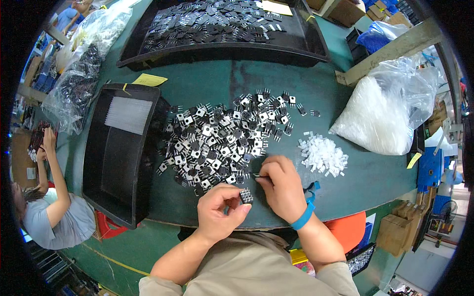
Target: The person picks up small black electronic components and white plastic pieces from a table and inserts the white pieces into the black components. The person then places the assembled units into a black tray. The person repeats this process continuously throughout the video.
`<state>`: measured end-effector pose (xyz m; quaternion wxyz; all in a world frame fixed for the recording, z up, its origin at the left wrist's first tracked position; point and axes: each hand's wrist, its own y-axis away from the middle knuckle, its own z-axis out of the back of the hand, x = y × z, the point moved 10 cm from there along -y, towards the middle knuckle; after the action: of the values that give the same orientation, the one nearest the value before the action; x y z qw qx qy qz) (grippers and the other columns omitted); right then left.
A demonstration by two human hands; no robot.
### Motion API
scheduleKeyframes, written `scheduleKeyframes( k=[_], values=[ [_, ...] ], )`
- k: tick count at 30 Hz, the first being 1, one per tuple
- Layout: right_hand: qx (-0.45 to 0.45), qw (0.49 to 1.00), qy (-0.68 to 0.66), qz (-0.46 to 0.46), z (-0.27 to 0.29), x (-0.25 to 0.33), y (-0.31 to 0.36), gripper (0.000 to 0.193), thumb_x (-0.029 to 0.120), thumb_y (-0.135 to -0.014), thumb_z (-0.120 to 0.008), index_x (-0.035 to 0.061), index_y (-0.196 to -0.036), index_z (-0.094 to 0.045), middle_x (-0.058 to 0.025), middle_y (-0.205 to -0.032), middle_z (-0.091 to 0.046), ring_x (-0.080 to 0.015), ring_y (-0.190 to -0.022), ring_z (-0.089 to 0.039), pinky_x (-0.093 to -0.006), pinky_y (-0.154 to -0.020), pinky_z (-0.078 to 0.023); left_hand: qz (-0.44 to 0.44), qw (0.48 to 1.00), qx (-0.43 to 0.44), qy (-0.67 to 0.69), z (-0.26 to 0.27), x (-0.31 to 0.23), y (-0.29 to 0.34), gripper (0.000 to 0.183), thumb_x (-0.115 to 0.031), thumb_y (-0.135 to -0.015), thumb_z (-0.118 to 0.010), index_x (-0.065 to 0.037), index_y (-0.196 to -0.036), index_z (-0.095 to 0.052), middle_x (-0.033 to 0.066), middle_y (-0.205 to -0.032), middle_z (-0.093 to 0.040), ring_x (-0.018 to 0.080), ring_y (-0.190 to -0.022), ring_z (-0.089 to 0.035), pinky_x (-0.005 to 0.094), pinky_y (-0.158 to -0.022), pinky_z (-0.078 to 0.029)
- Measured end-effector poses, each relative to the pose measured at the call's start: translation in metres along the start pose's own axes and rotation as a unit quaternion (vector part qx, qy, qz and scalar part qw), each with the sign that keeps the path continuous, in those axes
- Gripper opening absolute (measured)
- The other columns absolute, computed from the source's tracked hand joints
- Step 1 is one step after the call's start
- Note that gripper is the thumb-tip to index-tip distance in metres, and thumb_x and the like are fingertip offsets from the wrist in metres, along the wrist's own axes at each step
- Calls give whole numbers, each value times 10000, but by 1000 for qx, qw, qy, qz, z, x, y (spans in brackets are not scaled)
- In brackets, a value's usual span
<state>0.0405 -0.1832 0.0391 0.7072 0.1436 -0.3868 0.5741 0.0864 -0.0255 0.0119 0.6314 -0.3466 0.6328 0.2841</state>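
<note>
My left hand (221, 209) is closed round a small stack of transistors (246, 196), their metal legs pointing up and away from the fingers. To its right, my right hand (282, 185) pinches a single dark transistor (257, 175) at the near right edge of the pile. That loose pile of transistors (212, 135), black bodies with silvery backs and three legs, spreads over the green table (276, 74) in front of both hands. Just beyond my right hand lies a heap of small white pieces (323, 154). A blue band (305, 215) circles my right wrist.
A black tray (143, 182) with a white block (129, 114) of aligned pieces stands left. At the back, a large black bin (222, 52) holds many transistors. A clear bag of white pieces (377, 111) sits right. Another person (57, 217) works at far left.
</note>
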Motion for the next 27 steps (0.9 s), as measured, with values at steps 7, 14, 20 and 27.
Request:
scheduleKeyframes(
  k=[7,14,20,27],
  values=[
    [31,953,-284,-97,16,-1,30,230,-67,-891,-632,16,-1100,-680,-130,-970,-632,-228,-831,-627,-309,-726,-505,80,994,-28,68,-5,19,-2,223,28,-837,-766,19,-1032,-658,47,-943,-624,78,-765,-585,221,-663,-488],
    [21,912,-378,-159,0,-12,55,435,-68,-928,-641,8,-1336,-508,-67,-988,-601,-118,-874,-614,-269,-746,-526,115,990,22,75,-25,16,-4,237,14,-843,-775,22,-1054,-667,53,-974,-635,67,-781,-594,217,-673,-493],
    [-9,852,-439,-285,-8,-24,74,258,-26,-924,-685,-12,-1172,-617,-70,-979,-645,-109,-811,-639,-244,-694,-526,48,997,5,61,-29,8,-6,231,-7,-845,-786,18,-1048,-677,65,-977,-644,77,-769,-609,223,-639,-503],
    [-63,885,-395,-238,9,-23,73,139,-44,-912,-690,-39,-1049,-713,-83,-947,-677,-116,-770,-654,-233,-658,-523,20,999,39,4,-34,3,-6,233,-27,-834,-805,9,-1033,-689,88,-973,-669,99,-771,-627,236,-656,-519]
  ],
)
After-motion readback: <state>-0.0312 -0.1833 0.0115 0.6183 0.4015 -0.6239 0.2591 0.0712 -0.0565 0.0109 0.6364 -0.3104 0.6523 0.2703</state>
